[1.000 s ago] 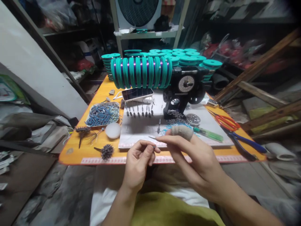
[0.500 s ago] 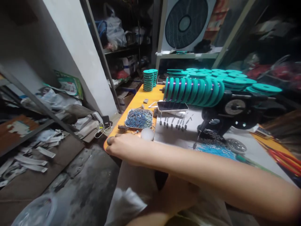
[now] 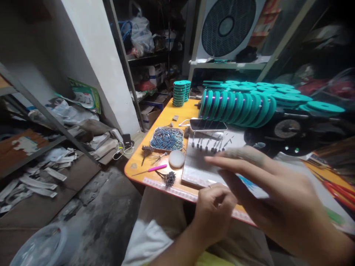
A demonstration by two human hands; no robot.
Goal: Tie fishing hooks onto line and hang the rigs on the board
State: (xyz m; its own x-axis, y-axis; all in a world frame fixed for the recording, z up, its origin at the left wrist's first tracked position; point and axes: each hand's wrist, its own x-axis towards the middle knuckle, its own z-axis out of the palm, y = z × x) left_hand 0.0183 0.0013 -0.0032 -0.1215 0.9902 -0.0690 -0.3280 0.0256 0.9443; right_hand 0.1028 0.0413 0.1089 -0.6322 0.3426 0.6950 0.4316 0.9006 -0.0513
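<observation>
My left hand (image 3: 215, 210) rests at the table's front edge, fingers curled in; whatever they may hold is hidden. Blurred by motion, my right hand (image 3: 266, 177) hovers over the grey board (image 3: 201, 164) with fingers stretched to the left and nothing visible in them. A greyish wrap covers one of its fingers. On the board stand several small weighted metal pins (image 3: 206, 147). Left of it lie a pink-handled tool (image 3: 157, 168) with a thin shaft, a dark bundle of small metal parts (image 3: 169, 178) and a round whitish disc (image 3: 176, 159).
A tray (image 3: 151, 146) of small blue pieces sits at the left. Behind the board are a phone (image 3: 208, 125) and a row of green spools (image 3: 235, 107) on a dark machine (image 3: 255, 135). More green spools (image 3: 181, 92) are stacked at the back. A large fan (image 3: 226, 27) stands beyond.
My right hand has drawn back from the table's left corner to over the board on the right. The pink-handled tool and my left hand's fingers are now uncovered. The view has shifted slightly.
</observation>
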